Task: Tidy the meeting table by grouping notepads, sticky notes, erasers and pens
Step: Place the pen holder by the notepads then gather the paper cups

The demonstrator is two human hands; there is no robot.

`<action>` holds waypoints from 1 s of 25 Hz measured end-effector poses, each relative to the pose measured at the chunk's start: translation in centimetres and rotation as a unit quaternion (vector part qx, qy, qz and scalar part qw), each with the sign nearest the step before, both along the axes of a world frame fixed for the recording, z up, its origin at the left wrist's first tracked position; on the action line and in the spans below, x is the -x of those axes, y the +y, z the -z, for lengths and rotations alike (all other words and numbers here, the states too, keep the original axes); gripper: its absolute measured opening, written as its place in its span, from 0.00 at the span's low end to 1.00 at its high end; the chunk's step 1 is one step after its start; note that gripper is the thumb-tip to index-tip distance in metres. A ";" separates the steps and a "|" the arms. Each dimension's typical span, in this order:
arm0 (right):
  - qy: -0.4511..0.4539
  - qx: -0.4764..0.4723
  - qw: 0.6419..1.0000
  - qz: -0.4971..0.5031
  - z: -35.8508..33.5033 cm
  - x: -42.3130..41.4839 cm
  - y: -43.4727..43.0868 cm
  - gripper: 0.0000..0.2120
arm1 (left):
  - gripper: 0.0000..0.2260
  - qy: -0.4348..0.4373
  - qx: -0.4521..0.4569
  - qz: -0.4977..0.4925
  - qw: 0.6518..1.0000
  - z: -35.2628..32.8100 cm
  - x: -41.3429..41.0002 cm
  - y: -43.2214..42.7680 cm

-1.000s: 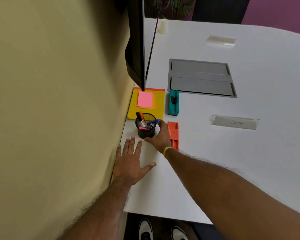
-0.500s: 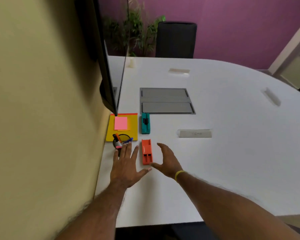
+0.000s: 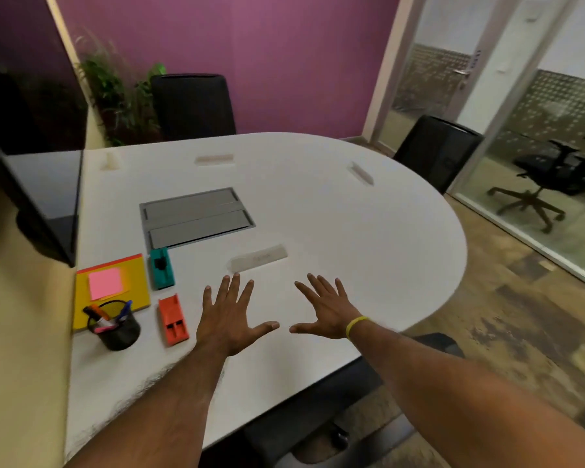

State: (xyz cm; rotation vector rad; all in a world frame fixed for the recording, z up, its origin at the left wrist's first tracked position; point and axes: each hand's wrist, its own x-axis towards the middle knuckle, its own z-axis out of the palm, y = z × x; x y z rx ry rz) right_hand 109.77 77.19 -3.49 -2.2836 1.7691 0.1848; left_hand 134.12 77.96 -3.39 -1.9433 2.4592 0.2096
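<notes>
Holding both palms spread and empty over the table, our left hand and right hand grip nothing, likely because the grouping looks finished. Left of the left hand sit the orange eraser, teal eraser, pen cup, and yellow notepad bearing pink sticky notes.

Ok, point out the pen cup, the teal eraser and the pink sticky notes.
pen cup (image 3: 119, 334): head view, on its black mesh wall.
teal eraser (image 3: 162, 275): head view, on its top face.
pink sticky notes (image 3: 104, 283): head view, middle of the top sheet.
</notes>
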 end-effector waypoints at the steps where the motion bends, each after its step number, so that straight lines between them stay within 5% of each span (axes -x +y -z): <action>1: 0.004 0.003 1.000 0.012 -0.4 2.3 0.5 0.57 | 0.49 -0.002 0.004 0.011 1.000 -0.4 2.0 0.1; 14: -0.003 0.022 0.994 0.104 -3.9 31.8 6.4 0.55 | 0.49 -0.016 0.042 0.083 0.996 -4.5 29.9 3.1; 25: 0.007 0.063 0.977 0.203 -3.3 48.3 7.9 0.54 | 0.51 -0.020 0.076 0.214 0.974 -4.4 49.0 -1.5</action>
